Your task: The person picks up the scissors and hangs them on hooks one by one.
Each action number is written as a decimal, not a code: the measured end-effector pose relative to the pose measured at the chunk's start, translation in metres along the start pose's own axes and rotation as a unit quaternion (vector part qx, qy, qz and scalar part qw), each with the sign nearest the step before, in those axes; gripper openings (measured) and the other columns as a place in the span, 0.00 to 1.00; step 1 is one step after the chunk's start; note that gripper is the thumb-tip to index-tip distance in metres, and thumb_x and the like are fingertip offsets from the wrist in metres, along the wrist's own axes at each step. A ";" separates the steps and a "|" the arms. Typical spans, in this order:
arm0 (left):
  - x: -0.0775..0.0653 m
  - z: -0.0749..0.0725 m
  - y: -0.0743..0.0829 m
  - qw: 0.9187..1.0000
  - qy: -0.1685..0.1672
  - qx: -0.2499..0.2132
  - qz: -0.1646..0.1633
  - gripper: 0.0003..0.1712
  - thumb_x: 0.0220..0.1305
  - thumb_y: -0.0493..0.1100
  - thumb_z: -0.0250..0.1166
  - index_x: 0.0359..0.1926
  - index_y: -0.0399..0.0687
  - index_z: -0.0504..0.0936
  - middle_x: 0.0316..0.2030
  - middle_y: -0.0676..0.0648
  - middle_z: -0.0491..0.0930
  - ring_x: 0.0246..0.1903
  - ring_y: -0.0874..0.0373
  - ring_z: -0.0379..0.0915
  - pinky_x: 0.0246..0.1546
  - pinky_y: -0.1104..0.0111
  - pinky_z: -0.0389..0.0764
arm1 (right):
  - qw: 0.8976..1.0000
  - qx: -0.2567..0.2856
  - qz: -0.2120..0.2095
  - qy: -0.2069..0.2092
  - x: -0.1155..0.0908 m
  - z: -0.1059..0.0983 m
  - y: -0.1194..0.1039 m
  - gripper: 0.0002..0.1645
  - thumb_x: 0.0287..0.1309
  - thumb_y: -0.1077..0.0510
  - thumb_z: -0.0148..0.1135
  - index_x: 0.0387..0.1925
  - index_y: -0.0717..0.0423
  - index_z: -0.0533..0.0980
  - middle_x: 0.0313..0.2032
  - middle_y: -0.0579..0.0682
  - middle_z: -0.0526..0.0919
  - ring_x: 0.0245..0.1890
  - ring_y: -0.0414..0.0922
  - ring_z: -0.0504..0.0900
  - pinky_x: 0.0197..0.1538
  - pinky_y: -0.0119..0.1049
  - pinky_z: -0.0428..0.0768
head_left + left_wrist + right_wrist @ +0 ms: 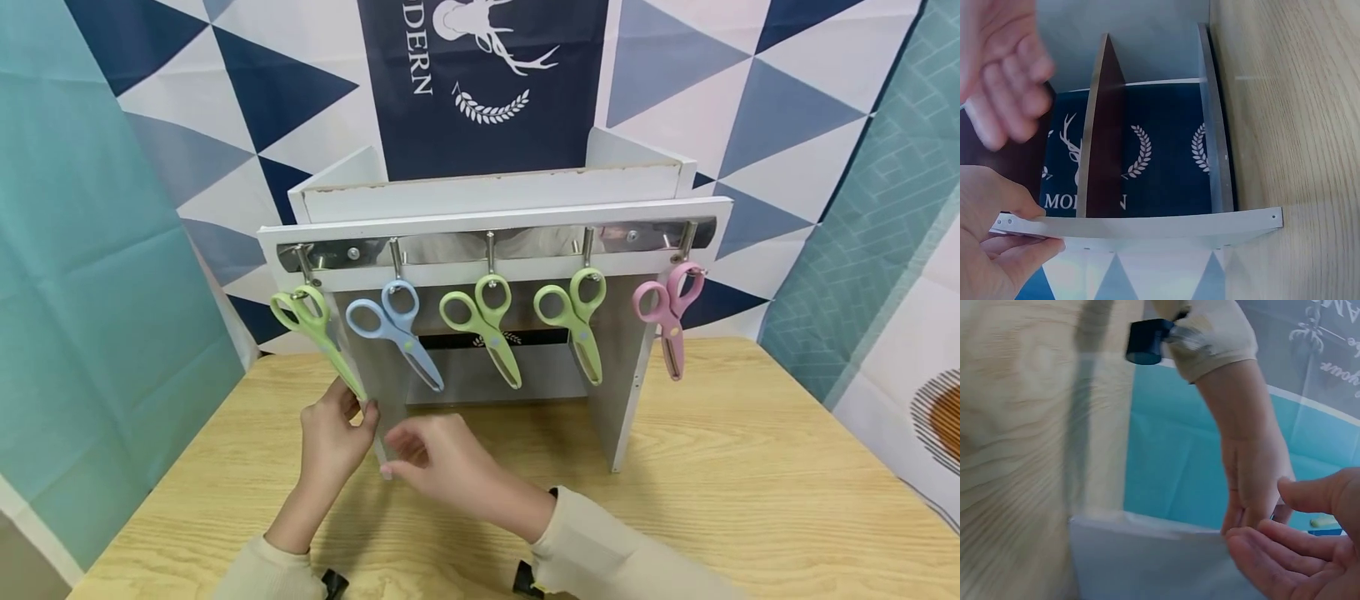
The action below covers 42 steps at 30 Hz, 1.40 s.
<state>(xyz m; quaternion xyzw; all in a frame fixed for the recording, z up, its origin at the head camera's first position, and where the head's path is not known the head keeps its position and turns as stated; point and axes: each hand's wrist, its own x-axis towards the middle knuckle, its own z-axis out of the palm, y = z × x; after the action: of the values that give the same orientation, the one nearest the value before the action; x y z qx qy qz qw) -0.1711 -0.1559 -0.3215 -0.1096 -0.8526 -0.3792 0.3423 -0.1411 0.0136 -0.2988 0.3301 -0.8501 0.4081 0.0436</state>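
My left hand (333, 437) is at the front edge of the white stand's left side panel (1160, 226). In the left wrist view its thumb and fingers pinch that panel's edge. Just above these fingers hangs the tip of light-green scissors (330, 346), the leftmost pair on the hook rail (442, 247). My right hand (450, 467) hovers to the right of the left one, fingers loosely bent, holding nothing. Blue scissors (393, 332), two more green scissors (491, 333) and pink scissors (670, 321) hang along the same rail, each from its own hook.
The white stand rests on a wooden table (690, 467), with its right side panel (626, 383) standing upright. A geometric-patterned cloth (675, 92) hangs behind it. Teal cloth (90, 250) covers the left side.
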 end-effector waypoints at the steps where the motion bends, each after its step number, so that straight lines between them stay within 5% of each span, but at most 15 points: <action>1: 0.000 0.000 0.000 1.000 0.000 -0.001 0.001 0.14 0.50 0.26 0.62 0.41 0.31 0.79 0.36 0.31 0.86 0.37 0.38 0.85 0.36 0.52 0.87 | 1.000 -0.011 0.003 -0.009 -0.004 -0.001 0.003 0.15 0.54 0.57 0.69 0.42 0.61 0.82 0.39 0.54 0.88 0.35 0.41 0.86 0.36 0.22 0.83; 12: 0.002 -0.002 0.004 1.000 -0.008 0.007 -0.017 0.15 0.50 0.27 0.63 0.42 0.30 0.79 0.36 0.31 0.85 0.36 0.38 0.85 0.37 0.52 0.87 | 0.995 -0.056 0.035 -0.076 -0.041 -0.021 0.035 0.20 0.56 0.54 0.67 0.47 0.62 0.80 0.47 0.56 0.86 0.46 0.51 0.85 0.46 0.33 0.85; 22: -0.001 -0.002 0.006 1.000 -0.023 0.001 -0.010 0.14 0.51 0.27 0.63 0.42 0.30 0.79 0.36 0.32 0.86 0.37 0.39 0.85 0.38 0.52 0.87 | 0.994 -0.064 0.044 -0.074 -0.067 -0.041 0.058 0.21 0.56 0.52 0.66 0.46 0.62 0.81 0.45 0.57 0.87 0.44 0.53 0.85 0.45 0.41 0.86; 29: 0.000 -0.008 0.002 0.999 -0.045 -0.029 0.000 0.18 0.52 0.26 0.63 0.47 0.31 0.78 0.41 0.31 0.85 0.41 0.38 0.84 0.39 0.55 0.87 | 0.992 -0.102 0.037 -0.065 -0.086 -0.067 0.069 0.20 0.56 0.51 0.66 0.45 0.60 0.81 0.43 0.55 0.87 0.41 0.51 0.85 0.40 0.38 0.86; 36: -0.009 -0.019 -0.005 0.991 -0.131 -0.022 0.019 0.27 0.55 0.31 0.66 0.58 0.32 0.74 0.45 0.33 0.84 0.39 0.43 0.86 0.38 0.60 0.88 | 0.989 -0.113 0.052 -0.077 -0.114 -0.099 0.084 0.24 0.56 0.48 0.66 0.47 0.62 0.80 0.44 0.55 0.87 0.41 0.51 0.85 0.37 0.36 0.86; 42: -0.018 -0.038 -0.017 0.966 -0.255 -0.013 0.048 0.30 0.59 0.35 0.65 0.63 0.34 0.71 0.45 0.36 0.85 0.36 0.51 0.87 0.36 0.62 0.88 | 0.983 -0.132 0.078 -0.099 -0.137 -0.131 0.104 0.25 0.57 0.47 0.65 0.48 0.63 0.78 0.43 0.54 0.86 0.39 0.49 0.85 0.35 0.31 0.84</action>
<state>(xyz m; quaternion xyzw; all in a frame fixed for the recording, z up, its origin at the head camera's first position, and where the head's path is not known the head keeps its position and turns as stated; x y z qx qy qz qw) -0.1470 -0.1939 -0.3251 -0.2480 -0.9005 -0.3330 0.1294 -0.1218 0.2271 -0.3282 0.2929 -0.9196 0.2602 -0.0292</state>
